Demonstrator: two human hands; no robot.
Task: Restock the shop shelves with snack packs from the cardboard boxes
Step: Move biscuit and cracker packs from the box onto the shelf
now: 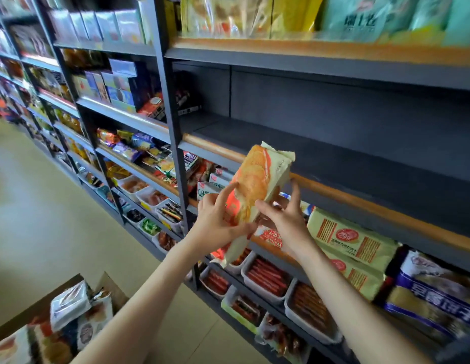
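- The left hand [218,219] pinches the snack pack [257,179] low on its left edge, index finger laid straight along the printed front; the right hand [283,222] holds the opposite edge, thumb on the front, its other fingers spread behind the wrapper
- The snack pack is a long, slim pillow bag of glossy film, pale green and orange, printed with round biscuits; it tilts up to the right, its crimped top just in front of the wooden strip [359,202] edging a bare shelf [333,153] of matte dark-grey metal; its lower end shows only in part between the wrists
- On the level below lie flat, pale-yellow cracker packs [352,237]; lower still, white plastic trays [265,282] hold reddish sticks, too blurred to name
- The cardboard box [108,290] stands at lower left, brown flaps open, crinkled packs inside; the frame edge cuts it off and the print is unreadable
- The floor [45,206] is smooth and beige
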